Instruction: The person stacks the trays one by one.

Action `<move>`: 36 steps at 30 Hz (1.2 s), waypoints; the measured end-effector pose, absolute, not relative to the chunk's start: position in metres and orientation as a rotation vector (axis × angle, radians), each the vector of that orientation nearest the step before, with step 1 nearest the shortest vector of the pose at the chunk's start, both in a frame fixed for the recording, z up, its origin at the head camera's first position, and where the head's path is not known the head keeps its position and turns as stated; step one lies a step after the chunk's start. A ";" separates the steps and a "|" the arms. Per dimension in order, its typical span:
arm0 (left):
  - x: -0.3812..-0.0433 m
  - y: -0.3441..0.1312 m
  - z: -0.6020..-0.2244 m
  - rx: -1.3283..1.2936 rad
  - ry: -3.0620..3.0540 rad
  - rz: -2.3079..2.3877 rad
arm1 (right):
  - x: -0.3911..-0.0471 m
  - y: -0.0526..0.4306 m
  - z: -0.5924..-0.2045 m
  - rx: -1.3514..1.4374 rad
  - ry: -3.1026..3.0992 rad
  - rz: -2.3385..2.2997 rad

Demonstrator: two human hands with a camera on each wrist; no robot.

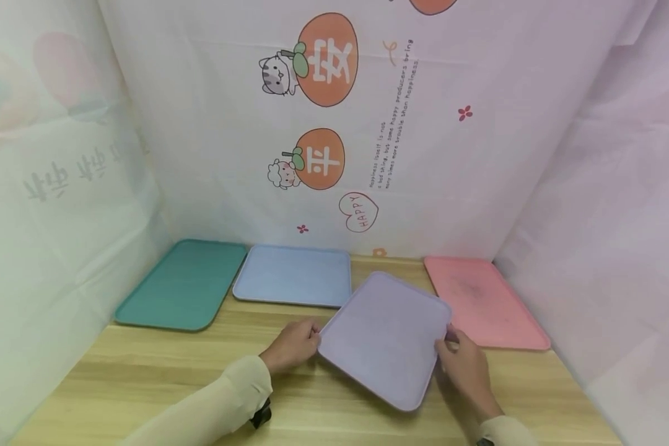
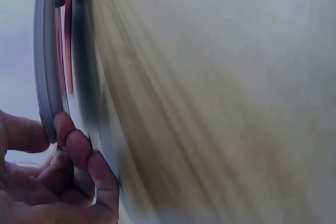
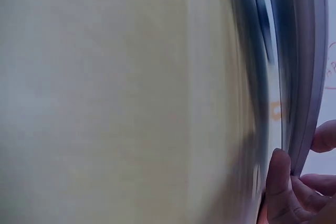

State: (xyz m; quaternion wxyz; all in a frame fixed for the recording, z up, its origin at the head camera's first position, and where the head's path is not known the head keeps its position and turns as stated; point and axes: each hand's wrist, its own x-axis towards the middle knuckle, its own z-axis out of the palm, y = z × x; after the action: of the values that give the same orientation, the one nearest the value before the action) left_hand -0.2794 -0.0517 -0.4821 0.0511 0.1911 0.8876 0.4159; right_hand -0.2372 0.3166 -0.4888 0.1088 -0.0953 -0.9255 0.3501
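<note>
A light purple tray [image 1: 387, 341] is held between my two hands, turned at an angle above the wooden table. My left hand [image 1: 292, 345] pinches its left edge. On the opposite edge, my right hand [image 1: 467, 368] grips with the thumb on top. In the left wrist view the tray's rim [image 2: 46, 56] sits between thumb and curled fingers [image 2: 79, 150]. The right wrist view shows the rim [image 3: 310, 66] pinched the same way by the right hand [image 3: 299, 192]. Part of the tray overlaps a blue tray and a pink tray in the head view.
A green tray [image 1: 184, 285] lies at the left, beside the blue tray [image 1: 292, 275] along the back. The pink tray [image 1: 487, 303] lies at the right. Printed white cloth [image 1: 228, 155] walls in the wooden table [image 1: 161, 371] at the back and both sides.
</note>
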 end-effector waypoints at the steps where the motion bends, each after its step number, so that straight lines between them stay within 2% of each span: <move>1: -0.279 -0.051 -0.483 0.583 2.704 1.274 | -0.234 0.316 -0.489 -0.280 -2.722 1.039; 10: -0.288 -0.045 -0.505 0.670 2.789 1.278 | -0.216 0.309 -0.486 -0.278 -2.745 1.242; 20: -0.277 -0.031 -0.500 0.540 2.790 1.218 | -0.228 0.331 -0.496 -0.240 -2.736 1.327; 25: -0.262 -0.026 -0.486 0.552 2.769 1.171 | -0.228 0.333 -0.490 -0.218 -2.763 1.314; 36: -0.256 -0.023 -0.485 0.562 2.827 1.000 | -0.235 0.339 -0.493 -0.160 -2.808 1.249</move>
State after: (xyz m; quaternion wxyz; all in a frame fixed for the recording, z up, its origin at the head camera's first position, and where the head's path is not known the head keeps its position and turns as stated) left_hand -0.2559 -0.0233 -0.4852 0.0453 0.1839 0.9257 0.3273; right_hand -0.2350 0.3394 -0.4928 0.0321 -0.0519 -0.9121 0.4055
